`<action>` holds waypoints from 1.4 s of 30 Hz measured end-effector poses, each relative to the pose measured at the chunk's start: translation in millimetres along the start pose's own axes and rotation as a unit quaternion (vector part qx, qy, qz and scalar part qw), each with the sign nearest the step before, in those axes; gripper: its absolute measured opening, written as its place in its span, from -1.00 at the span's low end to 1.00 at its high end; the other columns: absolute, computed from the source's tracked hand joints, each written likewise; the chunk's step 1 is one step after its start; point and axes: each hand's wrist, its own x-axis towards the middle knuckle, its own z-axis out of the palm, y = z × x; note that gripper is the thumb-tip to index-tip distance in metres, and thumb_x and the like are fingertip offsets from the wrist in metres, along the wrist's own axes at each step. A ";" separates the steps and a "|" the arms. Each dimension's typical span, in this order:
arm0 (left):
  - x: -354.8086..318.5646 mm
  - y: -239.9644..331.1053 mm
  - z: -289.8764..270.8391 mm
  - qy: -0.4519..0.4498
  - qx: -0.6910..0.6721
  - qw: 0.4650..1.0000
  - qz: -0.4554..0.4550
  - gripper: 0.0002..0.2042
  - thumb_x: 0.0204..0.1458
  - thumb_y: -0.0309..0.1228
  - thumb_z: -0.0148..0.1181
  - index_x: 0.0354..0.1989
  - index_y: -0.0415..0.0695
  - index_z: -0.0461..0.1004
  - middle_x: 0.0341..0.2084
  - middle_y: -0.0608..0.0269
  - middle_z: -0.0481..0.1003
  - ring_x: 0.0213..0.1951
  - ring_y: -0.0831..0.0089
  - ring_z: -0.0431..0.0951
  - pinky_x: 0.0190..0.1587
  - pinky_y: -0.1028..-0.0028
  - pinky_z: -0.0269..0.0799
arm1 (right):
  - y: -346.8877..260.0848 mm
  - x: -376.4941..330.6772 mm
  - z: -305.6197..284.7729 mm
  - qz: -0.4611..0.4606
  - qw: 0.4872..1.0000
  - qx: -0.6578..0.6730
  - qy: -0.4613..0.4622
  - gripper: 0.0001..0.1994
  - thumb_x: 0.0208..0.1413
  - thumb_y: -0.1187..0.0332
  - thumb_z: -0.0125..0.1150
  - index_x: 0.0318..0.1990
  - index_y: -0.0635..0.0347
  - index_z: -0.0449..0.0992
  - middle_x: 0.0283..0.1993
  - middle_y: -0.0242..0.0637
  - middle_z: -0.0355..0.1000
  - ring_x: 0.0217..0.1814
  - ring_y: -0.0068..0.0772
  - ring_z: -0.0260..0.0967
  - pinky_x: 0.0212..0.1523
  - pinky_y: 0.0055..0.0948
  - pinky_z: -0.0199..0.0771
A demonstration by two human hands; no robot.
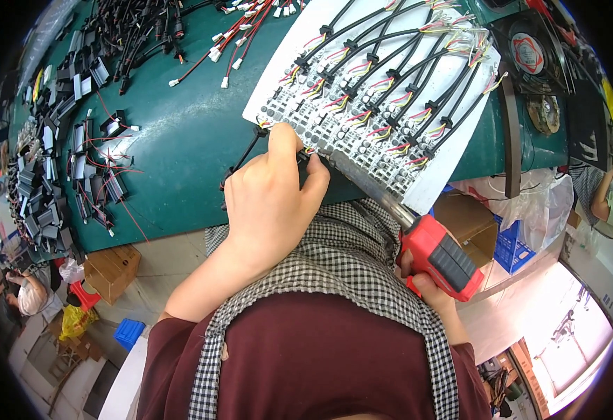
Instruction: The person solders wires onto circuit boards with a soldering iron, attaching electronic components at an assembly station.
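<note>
If you picture a clock face over this view, the left hand (268, 199) sits just off centre toward 9 to 10, thumb and index finger nearly pinched together on a black cable (303, 156) with coloured wire ends, though the fingers hide most of it. Right hand's (429, 285) out at 4 o'clock, fingers curled snugly around the handle of a red and dark grey soldering gun (446, 259). Its metal barrel (371, 183) points back up toward 10, and the tip ends right beside the left fingertips.

Circuit board panel (359, 143) is at 12 to 1, tilted on a white sheet (453, 169), right at the near edge of the green table (180, 147). Loads of black cables (394, 73) fan out across it toward 1, with little red, yellow and white wires at both ends.

Rest of the bench: red wires with white connectors (214, 53) at 11, a tangle of dark cables (140, 28) between 10 and 11, and a heap of small dark housings (40, 210) at 9.
</note>
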 end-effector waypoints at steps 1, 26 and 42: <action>-0.3 0.1 -0.2 0.000 0.000 1.000 0.000 -0.78 -0.15 -0.44 0.18 -0.44 -0.17 0.22 -0.81 0.17 0.36 -0.72 0.23 0.43 -0.68 0.30 0.32 | 2.3 -3.2 0.2 0.036 0.999 0.013 -0.005 -0.32 -0.23 0.25 0.42 0.05 0.47 0.30 -0.27 -0.22 0.49 -0.33 -0.39 0.48 -0.25 -0.51 0.45; 1.3 1.2 -0.8 0.003 0.026 1.000 0.011 -0.78 -0.15 -0.42 0.18 -0.44 -0.15 0.22 -0.83 0.20 0.33 -0.74 0.25 0.42 -0.71 0.30 0.29 | -9.1 1.9 -2.7 0.003 0.998 -0.052 -0.044 -0.33 -0.25 0.27 0.43 0.05 0.41 0.32 -0.34 -0.24 0.48 -0.42 -0.43 0.45 -0.35 -0.55 0.43; 1.3 0.1 -4.2 -0.003 0.044 0.999 -0.009 -0.80 -0.13 -0.47 0.20 -0.43 -0.15 0.25 -0.79 0.29 0.34 -0.74 0.36 0.40 -0.66 0.40 0.27 | -49.9 29.4 10.5 0.056 0.957 0.271 0.084 -0.27 -0.16 -0.01 0.33 0.00 0.46 0.27 -0.27 -0.19 0.40 -0.56 -0.53 0.29 -0.55 -0.59 0.25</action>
